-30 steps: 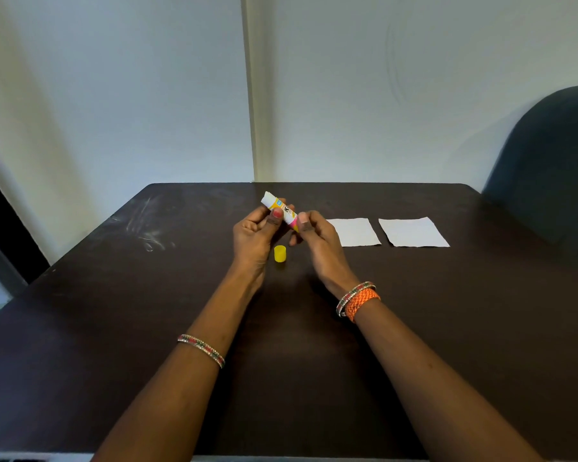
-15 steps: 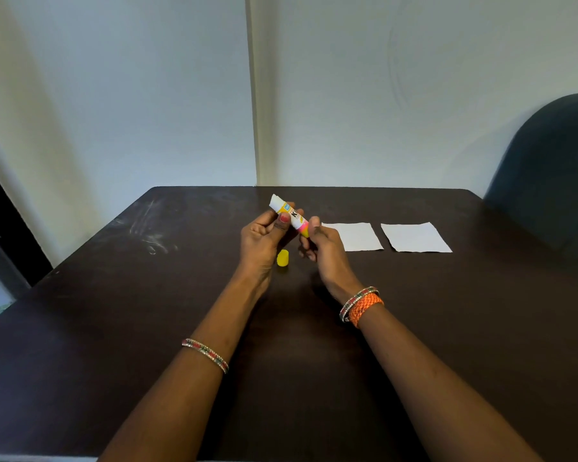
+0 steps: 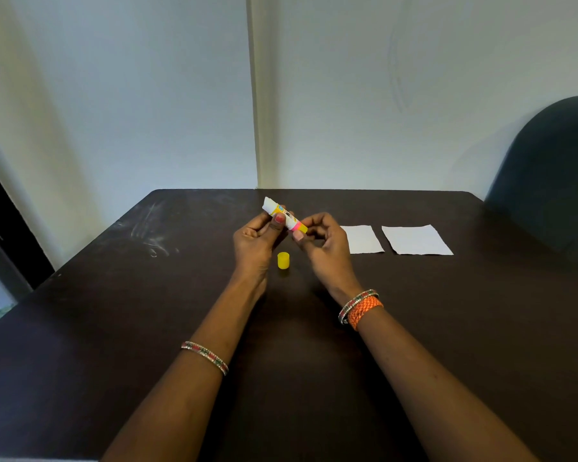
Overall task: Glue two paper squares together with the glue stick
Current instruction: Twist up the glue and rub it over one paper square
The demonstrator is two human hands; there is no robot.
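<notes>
Desk (image 3: 114, 328), dark w/ pale scuffs toward its far-left corner, fills the lower part of the view; behind its far edge a pale wall (image 3: 147, 95). Chair (image 3: 554, 168), dark, rounded back, beside the far-right corner.

Two forearms reach in from the near edge to the desk's middle. L hand (image 3: 252, 243) grips the glue stick (image 3: 282, 216) round its mid body, thumb across the label, fingers curled behind. Stick is held off the desk, tilted, white uncapped tip up & to the left, yellow/pink base down & to the right. R hand (image 3: 324, 246) pinches that base btw thumb & fingertips, other fingers loosely curled; grip looks light, prob. just the end of the tube, though the contact is partly hidden.

Two white squares lie flat toward the far-right part of the desk, side by side, apart w/ a thin gap: L square (image 3: 364, 240) partly hidden behind the R hand, R square (image 3: 416, 240) fully in view.

Bangle (image 3: 205, 356) on the L forearm; orange band (image 3: 364, 311) + thin bangle at the R wrist.

Cap (image 3: 283, 260), yellow, stands on the desk just below the stick, btw the two hands, touching neither.
</notes>
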